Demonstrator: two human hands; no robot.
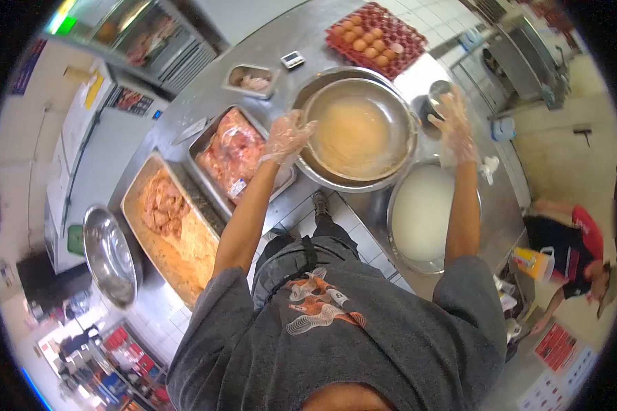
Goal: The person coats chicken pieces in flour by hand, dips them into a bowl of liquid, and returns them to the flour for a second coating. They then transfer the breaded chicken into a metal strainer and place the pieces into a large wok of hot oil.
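Can read no words or numbers. Can see a red sign [556,346] at 4 o'clock, with pale writing too tiny to read, and white sheets [541,394] just below. Can see a white label [238,187] on the bag of meat [232,147], near the middle toward 9 o'clock, and a dark sign [131,101] on the white cabinet [122,147] at 10 o'clock, both blurry.

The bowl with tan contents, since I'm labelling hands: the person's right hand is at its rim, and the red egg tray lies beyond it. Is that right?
Not quite: the head view shows the left hand at the rim of the bowl; the red egg tray does lie beyond it.
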